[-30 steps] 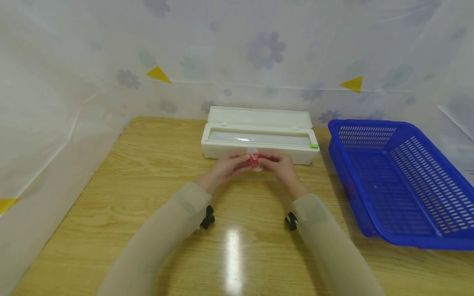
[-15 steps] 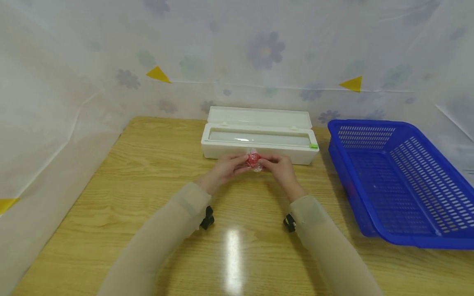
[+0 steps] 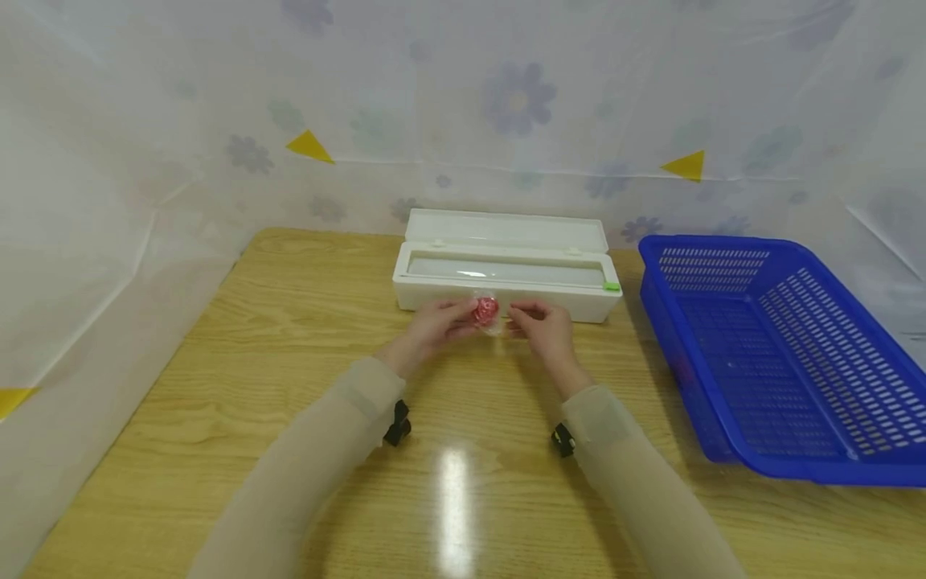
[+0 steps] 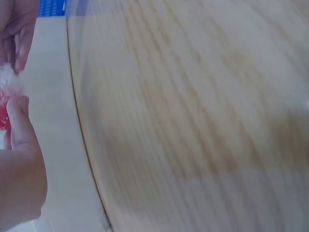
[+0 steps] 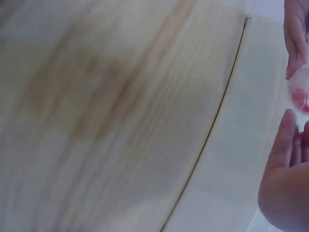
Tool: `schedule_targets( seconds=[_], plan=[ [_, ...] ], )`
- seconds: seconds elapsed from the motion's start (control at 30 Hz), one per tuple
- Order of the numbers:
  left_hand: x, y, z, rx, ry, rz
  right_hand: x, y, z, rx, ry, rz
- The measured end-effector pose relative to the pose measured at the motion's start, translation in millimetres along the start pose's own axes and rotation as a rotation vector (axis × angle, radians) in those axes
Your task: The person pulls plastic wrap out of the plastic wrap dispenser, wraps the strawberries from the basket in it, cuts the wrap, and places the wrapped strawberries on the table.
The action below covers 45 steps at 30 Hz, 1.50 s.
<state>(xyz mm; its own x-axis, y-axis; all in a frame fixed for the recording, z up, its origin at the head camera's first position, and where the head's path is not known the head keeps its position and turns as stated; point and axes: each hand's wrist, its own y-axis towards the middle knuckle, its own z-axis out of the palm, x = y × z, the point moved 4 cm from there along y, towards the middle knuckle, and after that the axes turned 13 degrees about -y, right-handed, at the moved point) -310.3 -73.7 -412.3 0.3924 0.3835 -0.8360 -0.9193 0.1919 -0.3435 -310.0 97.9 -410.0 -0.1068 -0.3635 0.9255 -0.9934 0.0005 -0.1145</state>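
A small round red thing (image 3: pixel 487 311) in crinkled clear plastic wrap is held at its left side between the thumb and fingers of my left hand (image 3: pixel 437 324). In the left wrist view the thumb lies over the red bundle (image 4: pixel 5 104), and loose clear film stands up above it. My right hand (image 3: pixel 546 331) is just right of the bundle, thumb and fingers bent toward it, with a small gap between. The right wrist view has the right hand's fingers (image 5: pixel 282 145) below the wrapped thing (image 5: pixel 299 92), apart from it.
Right behind the hands stands a long white cling film dispenser (image 3: pixel 506 296), its lid (image 3: pixel 506 232) up and a green slider (image 3: pixel 611 286) at its right end. A blue plastic basket (image 3: pixel 673 354) is to the right on the wooden table (image 3: pixel 289 322). A flowered sheet hangs behind.
The right hand has let go of the wrapped red thing and drawn slightly away to the right. The left hand has shifted a little left with it, showing more of the red.
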Motion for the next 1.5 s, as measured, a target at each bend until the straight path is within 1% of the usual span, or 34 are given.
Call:
schedule_targets(
  seconds=[0.07, 0.13, 0.2, 0.27, 0.33, 0.43, 0.5, 0.6, 0.7, 0.8, 0.87, 0.97, 1.07, 1.1, 1.13, 1.2, 1.23, 1.3, 1.33, 1.37, 1.4, 1.47, 1.5],
  plan=[
    [-3.6, -0.9, -5.1, 0.045, 0.014, -0.009, -2.6, -0.1, -4.8, -0.017, -0.028, 0.009],
    [-6.6, -1.8, -12.1, 0.098, 0.039, -0.034, -5.8, 0.0, -10.1, -0.024, -0.076, 0.010],
    [-9.3, -3.9, -19.2, 0.157, 0.095, -0.060, -9.0, 0.5, -14.7, -0.024, -0.111, 0.010],
    [-11.8, -6.0, -26.7, 0.198, 0.146, -0.082, -12.0, 0.5, -18.4, -0.015, -0.142, 0.013],
    [-15.6, -9.4, -34.0, 0.216, 0.182, -0.101, -14.2, 0.1, -21.1, -0.005, -0.166, 0.017],
    [-25.3, -13.8, -47.0, 0.233, 0.194, -0.111, -16.6, -1.9, -24.0, 0.005, -0.206, 0.023],
    [-33.7, -16.7, -58.3, 0.232, 0.190, -0.109, -18.1, -3.5, -25.8, 0.012, -0.225, 0.028],
    [-45.6, -18.6, -80.1, 0.221, 0.202, -0.092, -20.9, -5.4, -29.0, 0.023, -0.248, 0.029],
    [-55.0, -19.5, -102.6, 0.182, 0.211, -0.088, -24.3, -6.3, -34.1, 0.023, -0.265, 0.024],
    [-60.8, -20.5, -119.3, 0.143, 0.223, -0.096, -28.3, -6.3, -40.0, 0.021, -0.278, 0.030],
    [-62.7, -21.4, -126.2, 0.111, 0.199, -0.102, -31.0, -6.1, -43.3, 0.024, -0.277, 0.037],
    [-64.1, -22.5, -132.8, 0.052, 0.136, -0.106, -34.4, -5.7, -46.7, 0.024, -0.276, 0.049],
    [-65.1, -22.1, -138.8, -0.004, 0.102, -0.091, -36.9, -5.9, -49.1, 0.016, -0.278, 0.053],
    [-65.9, -22.1, -140.9, -0.013, 0.124, -0.076, -37.9, -6.0, -49.8, 0.014, -0.279, 0.057],
    [-66.0, -18.4, -147.8, -0.016, 0.107, -0.060, -38.6, -6.2, -50.4, 0.015, -0.280, 0.057],
    [-68.4, -19.6, -152.5, -0.084, 0.192, -0.018, -40.4, -6.7, -52.0, 0.016, -0.281, 0.063],
    [-69.8, -20.7, -154.3, -0.130, 0.260, 0.004, -41.3, -6.9, -52.8, 0.018, -0.280, 0.066],
    [-72.8, -22.8, -157.7, -0.246, 0.382, 0.052, -43.0, -7.3, -54.6, 0.022, -0.287, 0.079],
    [-74.1, -24.0, -158.8, -0.309, 0.418, 0.065, -43.7, -7.4, -55.4, 0.022, -0.290, 0.085],
    [-75.7, -28.8, -155.0, -0.377, 0.475, 0.067, -44.2, -7.6, -56.2, 0.021, -0.293, 0.091],
    [-76.3, -28.7, -155.5, -0.413, 0.482, 0.079, -44.3, -7.7, -57.0, 0.019, -0.294, 0.094],
    [-75.5, -25.9, -158.3, -0.471, 0.357, 0.095, -44.0, -7.7, -58.2, 0.019, -0.298, 0.098],
    [-75.3, -25.3, -158.0, -0.468, 0.311, 0.099, -43.3, -7.8, -58.6, 0.018, -0.299, 0.096]
  ],
)
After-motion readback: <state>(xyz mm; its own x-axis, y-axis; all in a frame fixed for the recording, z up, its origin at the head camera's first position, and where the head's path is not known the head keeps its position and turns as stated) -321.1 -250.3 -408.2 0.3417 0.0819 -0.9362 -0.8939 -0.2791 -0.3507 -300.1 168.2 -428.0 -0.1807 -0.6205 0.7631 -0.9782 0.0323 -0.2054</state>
